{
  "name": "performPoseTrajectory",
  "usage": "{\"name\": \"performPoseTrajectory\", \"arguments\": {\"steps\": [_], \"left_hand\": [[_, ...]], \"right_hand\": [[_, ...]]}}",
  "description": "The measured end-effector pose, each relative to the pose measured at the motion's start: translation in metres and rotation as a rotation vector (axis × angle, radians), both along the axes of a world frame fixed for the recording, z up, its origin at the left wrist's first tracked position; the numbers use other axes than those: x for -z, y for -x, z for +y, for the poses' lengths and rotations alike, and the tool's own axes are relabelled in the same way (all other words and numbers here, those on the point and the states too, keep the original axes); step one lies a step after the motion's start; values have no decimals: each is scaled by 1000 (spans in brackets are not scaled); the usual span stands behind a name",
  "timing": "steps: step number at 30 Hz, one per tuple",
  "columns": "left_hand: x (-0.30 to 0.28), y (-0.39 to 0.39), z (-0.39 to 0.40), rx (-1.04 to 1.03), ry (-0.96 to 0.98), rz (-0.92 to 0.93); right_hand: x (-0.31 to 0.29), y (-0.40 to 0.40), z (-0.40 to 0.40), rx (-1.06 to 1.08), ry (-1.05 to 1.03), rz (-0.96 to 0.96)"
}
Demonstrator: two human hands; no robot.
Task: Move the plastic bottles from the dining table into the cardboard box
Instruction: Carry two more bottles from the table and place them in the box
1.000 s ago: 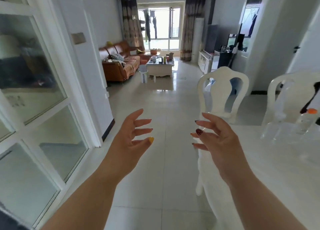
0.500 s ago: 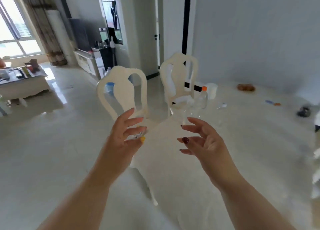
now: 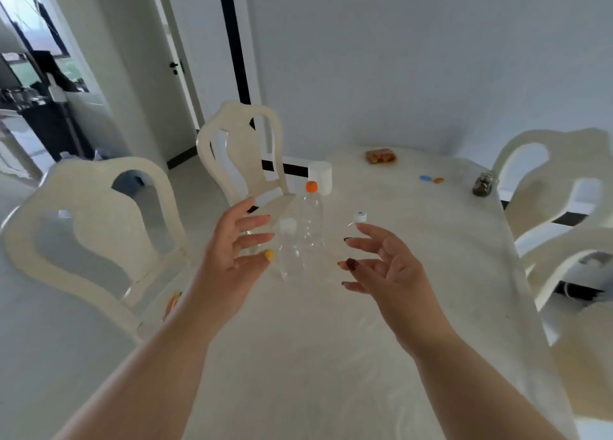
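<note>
My left hand and right hand hover spread and empty at mid-frame, flanking three clear plastic bottles. They look empty, so probably light, thin-walled and slippery; I'd grip mid-body, gently.

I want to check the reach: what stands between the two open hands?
In the head view, a clear bottle with a white cap stands between the left hand and right hand, neither touching it.

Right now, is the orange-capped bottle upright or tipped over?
Upright: the orange-capped bottle stands on the dining table, cap on top, and its clear body looks empty.
</note>
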State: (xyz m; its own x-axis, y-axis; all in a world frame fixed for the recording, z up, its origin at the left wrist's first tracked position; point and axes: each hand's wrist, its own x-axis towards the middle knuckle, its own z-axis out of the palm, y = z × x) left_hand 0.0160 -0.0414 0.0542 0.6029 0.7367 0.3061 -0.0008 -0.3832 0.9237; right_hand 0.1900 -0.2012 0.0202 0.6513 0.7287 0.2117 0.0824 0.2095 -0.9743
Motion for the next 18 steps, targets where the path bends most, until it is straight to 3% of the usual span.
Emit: {"name": "performPoseTrajectory", "arguments": {"steps": [9, 13, 18], "left_hand": [[59, -81, 99, 106, -23, 54], [97, -113, 143, 29, -115, 233], [135, -143, 178, 68, -24, 432]], "right_hand": [[42, -52, 58, 266, 153, 48], [67, -89, 99, 460, 350, 6], [92, -131, 149, 530, 614, -45]]}}
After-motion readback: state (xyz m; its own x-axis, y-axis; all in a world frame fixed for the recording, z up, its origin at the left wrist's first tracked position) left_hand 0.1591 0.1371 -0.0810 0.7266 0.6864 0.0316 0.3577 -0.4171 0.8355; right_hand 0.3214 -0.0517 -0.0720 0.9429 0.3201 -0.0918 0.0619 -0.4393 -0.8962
